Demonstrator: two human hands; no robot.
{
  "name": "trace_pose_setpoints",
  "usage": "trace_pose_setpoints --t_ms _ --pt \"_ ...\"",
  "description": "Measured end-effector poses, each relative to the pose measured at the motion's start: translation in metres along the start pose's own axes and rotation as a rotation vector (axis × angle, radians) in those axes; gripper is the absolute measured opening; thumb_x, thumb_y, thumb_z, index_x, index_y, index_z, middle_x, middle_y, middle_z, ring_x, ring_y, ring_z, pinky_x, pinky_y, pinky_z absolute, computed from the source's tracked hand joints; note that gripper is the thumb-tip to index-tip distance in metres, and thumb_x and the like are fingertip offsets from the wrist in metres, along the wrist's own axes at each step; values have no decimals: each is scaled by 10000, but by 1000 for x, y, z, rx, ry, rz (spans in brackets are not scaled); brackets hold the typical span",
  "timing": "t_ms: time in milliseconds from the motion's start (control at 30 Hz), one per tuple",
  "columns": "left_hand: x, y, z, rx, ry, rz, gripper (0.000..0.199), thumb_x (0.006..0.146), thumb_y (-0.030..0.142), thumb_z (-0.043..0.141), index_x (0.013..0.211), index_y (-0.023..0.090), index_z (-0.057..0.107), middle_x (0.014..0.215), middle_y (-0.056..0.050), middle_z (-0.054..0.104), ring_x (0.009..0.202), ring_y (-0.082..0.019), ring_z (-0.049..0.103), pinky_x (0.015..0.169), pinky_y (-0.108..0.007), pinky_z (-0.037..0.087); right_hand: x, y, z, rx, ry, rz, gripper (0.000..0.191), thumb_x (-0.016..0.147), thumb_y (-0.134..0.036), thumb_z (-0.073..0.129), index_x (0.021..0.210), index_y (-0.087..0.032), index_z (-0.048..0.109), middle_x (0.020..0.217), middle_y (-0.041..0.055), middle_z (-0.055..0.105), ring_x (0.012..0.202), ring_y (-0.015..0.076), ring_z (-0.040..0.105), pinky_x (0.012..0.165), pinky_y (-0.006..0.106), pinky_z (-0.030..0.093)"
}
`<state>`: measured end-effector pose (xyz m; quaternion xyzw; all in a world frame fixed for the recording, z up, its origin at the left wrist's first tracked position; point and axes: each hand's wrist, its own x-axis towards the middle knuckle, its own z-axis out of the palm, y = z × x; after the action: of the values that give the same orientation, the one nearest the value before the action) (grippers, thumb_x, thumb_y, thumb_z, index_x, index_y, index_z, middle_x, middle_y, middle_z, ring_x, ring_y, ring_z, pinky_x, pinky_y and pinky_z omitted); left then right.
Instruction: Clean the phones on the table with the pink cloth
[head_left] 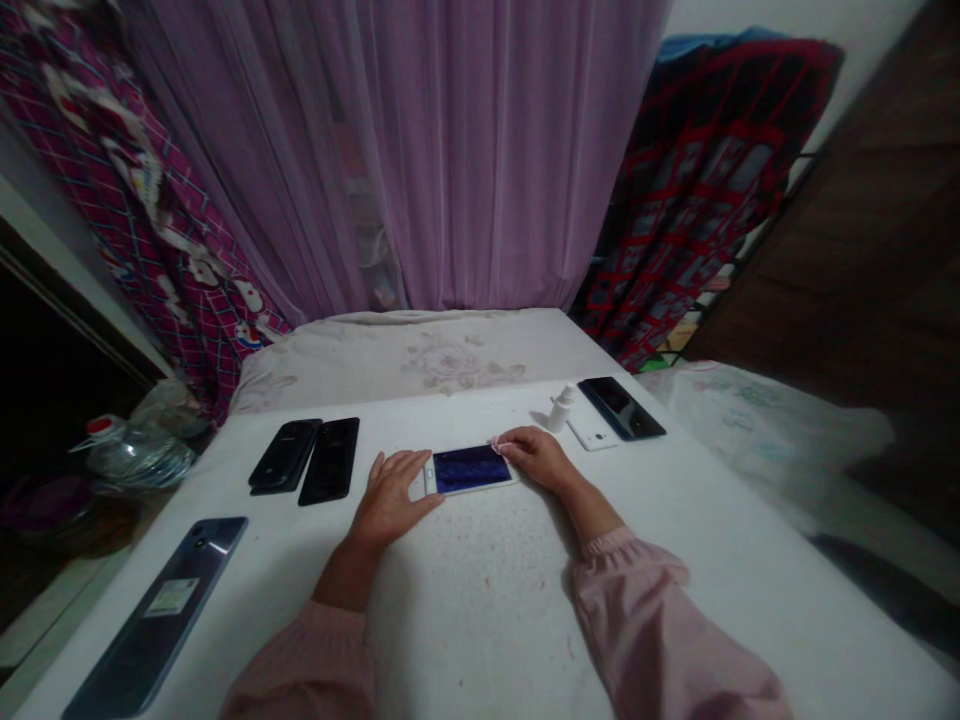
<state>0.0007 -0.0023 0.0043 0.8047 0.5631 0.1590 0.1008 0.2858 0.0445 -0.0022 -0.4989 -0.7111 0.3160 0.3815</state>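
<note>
White smartphone point(471, 470) lies flat and sideways on a speckled white table top point(480, 620), right between the two hands. Its smooth glass screen glows dark blue. The left hand point(390, 495) sits at the phone's left end, with its fingers a bit apart and their tips on the white edge. The right hand point(536, 458) sits at the other end, with its fingers close together and their tips on the corner. You cannot tell if they squeeze it. Soft pink sleeves point(630, 620) cover both arms. Two shiny black phones point(330, 460) lie side by side on the left. Far right, a small white plastic bottle point(561, 408) stands near a white phone point(592, 432) and a black phone point(621, 408). A gray-blue phone point(157, 620) with a pale label lies near the front left. Down past the table, a clear plastic jug point(139, 455) has a red cap; you cannot tell what is in it.
</note>
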Motion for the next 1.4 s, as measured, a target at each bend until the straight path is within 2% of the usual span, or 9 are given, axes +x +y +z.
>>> trace_pose_setpoints --t_ms 100,233,433,533,700,833,1000,1167,1400 --pt "0 0 0 2 4 0 609 814 445 672 1364 249 502 1378 -73 566 1322 -279 448 1164 -535 182 1 -1 3 -113 54 -9 208 825 -364 606 874 -212 739 828 62 742 777 196 667 743 315 517" --pt "0 -1 1 3 15 -2 602 812 445 673 1359 255 508 1375 -73 568 1321 -283 449 1163 -535 185 0 -4 -6 23 -65 -21 217 809 -379 618 843 -194 726 893 80 742 806 200 673 758 330 526" --pt "0 -6 3 -11 25 4 601 811 458 665 1361 277 507 1374 -54 570 1322 -286 446 1163 -529 187 -5 -10 -25 254 -315 -29 222 752 -418 702 715 -199 711 956 87 732 1223 264 555 952 408 478" --pt "0 -6 4 -18 31 9 602 809 457 668 1361 279 507 1369 -55 574 1318 -284 450 1163 -533 184 -6 -9 -22 234 -269 -31 235 749 -426 701 730 -192 715 987 92 727 1149 260 601 919 394 495" --pt "0 -1 2 -12 10 -5 608 806 441 675 1359 250 512 1378 -74 565 1323 -291 446 1164 -539 177 -2 1 -5 66 -53 -5 242 809 -402 622 854 -187 723 904 79 739 799 196 673 754 327 532" --pt "0 -1 3 -16 23 0 592 810 443 669 1355 272 515 1370 -61 573 1319 -292 451 1159 -543 186 0 4 -1 -50 16 -13 221 823 -371 604 866 -191 725 872 77 739 771 192 662 745 326 529" --pt "0 -5 5 -18 29 8 595 812 445 668 1359 273 509 1368 -58 575 1321 -284 449 1161 -532 184 -3 -1 -16 193 -191 -34 232 771 -413 665 793 -188 717 972 90 732 1007 237 660 841 364 527" --pt "0 -6 5 -12 37 9 594 811 456 670 1356 280 512 1368 -56 575 1320 -284 451 1162 -530 190 -6 -10 -27 213 -334 -45 215 774 -411 679 708 -210 717 920 87 736 1252 261 532 972 411 467" --pt "-1 -2 1 -14 2 -1 607 814 445 671 1365 252 506 1382 -70 562 1325 -287 444 1169 -529 173 -1 4 -4 90 -60 -10 234 809 -395 620 849 -188 723 923 86 741 792 195 679 732 319 534"
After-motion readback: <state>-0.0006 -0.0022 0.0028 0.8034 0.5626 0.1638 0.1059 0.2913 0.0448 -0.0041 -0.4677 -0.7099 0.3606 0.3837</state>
